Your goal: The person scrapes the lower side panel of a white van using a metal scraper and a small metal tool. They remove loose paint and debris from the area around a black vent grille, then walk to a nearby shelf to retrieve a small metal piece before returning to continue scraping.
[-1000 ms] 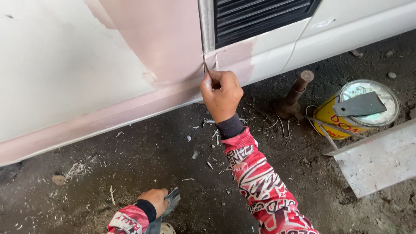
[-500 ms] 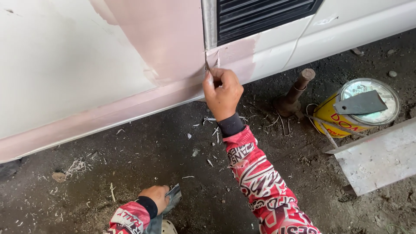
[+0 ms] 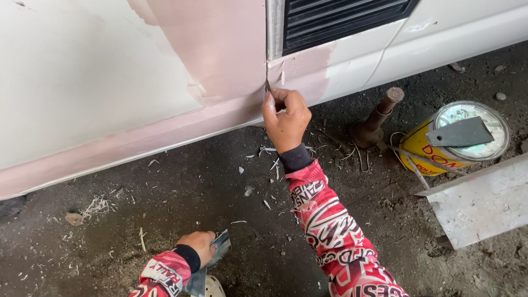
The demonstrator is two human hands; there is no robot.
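My right hand (image 3: 286,118) is raised to the white car body panel (image 3: 82,71) and pinches a small thin blade (image 3: 268,87) whose tip sits in the vertical seam between the pink filler patch (image 3: 220,49) and the black vent grille (image 3: 341,19). My left hand (image 3: 199,246) rests low near the ground and grips a grey folded sheet (image 3: 220,245), apart from the panel. Both arms wear red patterned sleeves.
A yellow tin (image 3: 454,140) with a grey scraper lying across its lid stands at right, beside a rusty jack stand (image 3: 377,121). A pale flat board (image 3: 484,201) lies at lower right. The dark dirt ground (image 3: 165,187) is strewn with pale shavings.
My right hand has shifted slightly up along the seam with the blade. My left hand has barely moved.
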